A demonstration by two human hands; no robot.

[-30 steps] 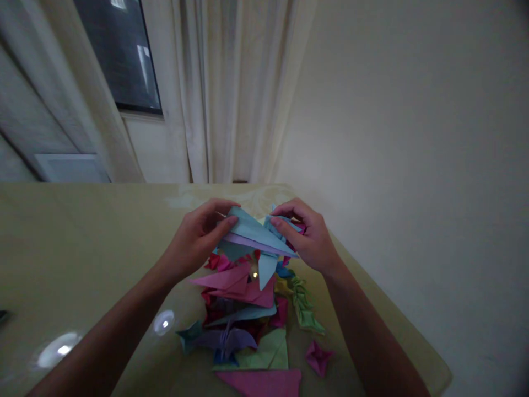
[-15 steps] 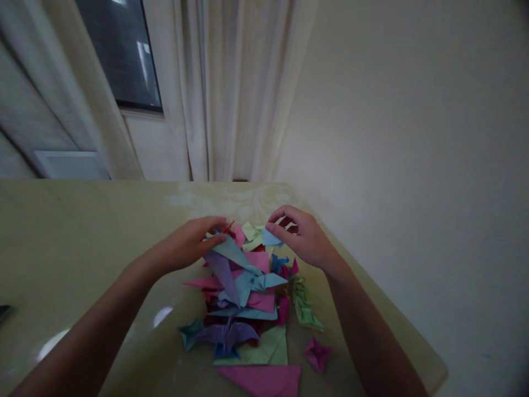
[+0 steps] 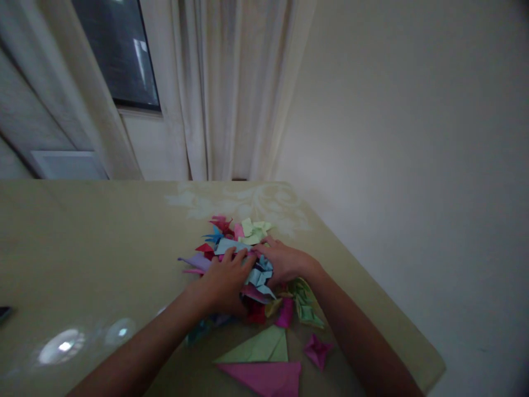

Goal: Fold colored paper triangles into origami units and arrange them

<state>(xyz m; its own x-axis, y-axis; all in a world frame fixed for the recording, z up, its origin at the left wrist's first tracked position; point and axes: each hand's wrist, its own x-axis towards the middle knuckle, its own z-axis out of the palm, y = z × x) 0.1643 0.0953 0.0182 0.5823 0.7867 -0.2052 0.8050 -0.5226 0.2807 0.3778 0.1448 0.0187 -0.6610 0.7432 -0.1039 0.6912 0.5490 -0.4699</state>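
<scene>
A heap of colourful origami pieces lies on the table, pressed between my two hands. My left hand (image 3: 227, 281) comes over it from the left, fingers bent across the top and thumb out of sight. From the right, my right hand (image 3: 285, 262) curls around the heap's side, fingertips near those of the left. Between them bunches a light-blue origami piece (image 3: 261, 274), with red and purple folds under it. A pale-green origami piece (image 3: 254, 229) and a red one (image 3: 223, 225) lie just beyond my fingers. A purple piece (image 3: 197, 261) sticks out at left.
Nearer to me lie a green folded triangle (image 3: 264, 346), a pink folded sheet (image 3: 273, 377) and a pink star-shaped piece (image 3: 317, 351). Green folded paper (image 3: 306, 306) sits beside my right wrist. The table (image 3: 103, 237) meets a wall (image 3: 392, 165) and curtains (image 3: 235, 94).
Both hands have moved inward and nearer to me, closing on the heap. The light-blue piece is crumpled together, and the purple crane at the front is mostly hidden or shifted.
</scene>
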